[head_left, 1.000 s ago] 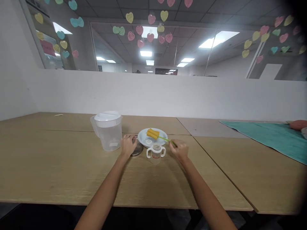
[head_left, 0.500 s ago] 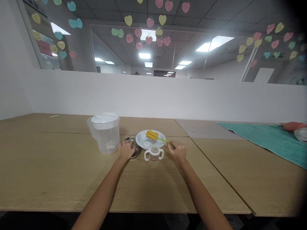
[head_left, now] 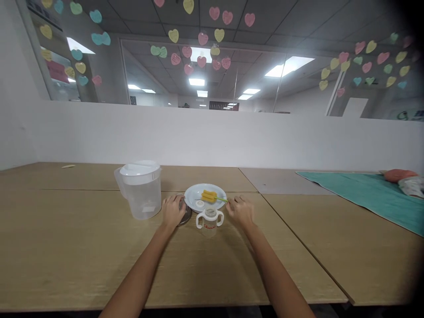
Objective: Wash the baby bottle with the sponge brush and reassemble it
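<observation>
My right hand [head_left: 241, 211] has its fingers closed round the green handle [head_left: 221, 199] of a yellow sponge brush [head_left: 209, 196]. The brush's head lies on a white plate [head_left: 204, 187], near a small white ring-shaped piece [head_left: 199, 203]. My left hand [head_left: 172, 211] rests over a round metal dish [head_left: 187, 216] left of the plate; its fingers curve round something clear that they mostly hide. Between my hands, just in front of the plate, a clear bottle [head_left: 210, 226] with two white handles stands upright and uncapped.
A clear lidded pitcher [head_left: 143, 194] stands left of my left hand. On the right lies a teal cloth [head_left: 361, 190], with an orange and white item [head_left: 401, 176] at its far end. A small flat piece [head_left: 68, 166] lies at the back left of the wooden table [head_left: 82, 247].
The yellow sponge head is lower and flatter on the plate, and my right hand has shifted slightly. The whole view has tilted up a little. My left hand stays at the metal dish.
</observation>
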Demonstrator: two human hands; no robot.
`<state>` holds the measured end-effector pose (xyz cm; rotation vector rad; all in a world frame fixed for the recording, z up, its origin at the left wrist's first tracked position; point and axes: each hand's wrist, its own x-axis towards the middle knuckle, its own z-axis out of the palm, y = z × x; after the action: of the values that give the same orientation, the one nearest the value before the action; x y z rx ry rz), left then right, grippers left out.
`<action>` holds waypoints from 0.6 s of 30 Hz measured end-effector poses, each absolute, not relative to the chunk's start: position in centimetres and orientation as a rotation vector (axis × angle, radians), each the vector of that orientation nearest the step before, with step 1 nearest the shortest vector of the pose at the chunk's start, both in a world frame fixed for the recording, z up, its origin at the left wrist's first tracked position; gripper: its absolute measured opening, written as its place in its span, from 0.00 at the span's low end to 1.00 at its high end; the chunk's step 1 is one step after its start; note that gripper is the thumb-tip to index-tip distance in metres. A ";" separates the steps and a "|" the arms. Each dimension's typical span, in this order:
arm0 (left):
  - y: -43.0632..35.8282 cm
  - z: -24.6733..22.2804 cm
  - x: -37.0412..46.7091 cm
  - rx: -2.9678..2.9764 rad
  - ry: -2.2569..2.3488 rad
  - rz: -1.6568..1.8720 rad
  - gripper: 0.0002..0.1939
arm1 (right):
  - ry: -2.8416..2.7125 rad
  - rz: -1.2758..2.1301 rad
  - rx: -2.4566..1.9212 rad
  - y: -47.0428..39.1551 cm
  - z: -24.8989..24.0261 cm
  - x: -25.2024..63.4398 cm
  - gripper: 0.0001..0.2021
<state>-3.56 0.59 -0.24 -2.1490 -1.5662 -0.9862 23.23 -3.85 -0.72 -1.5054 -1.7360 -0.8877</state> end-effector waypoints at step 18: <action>0.6 -1.3 -2.6 -2.347 -1.305 -0.981 0.18 | -1.827 -0.520 -1.493 -3.0 -1.0 21.5 0.13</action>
<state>-2.56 0.58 -1.28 -2.3474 -1.3054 -0.9806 21.55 -3.01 -1.00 -1.4933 -1.8268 -0.5203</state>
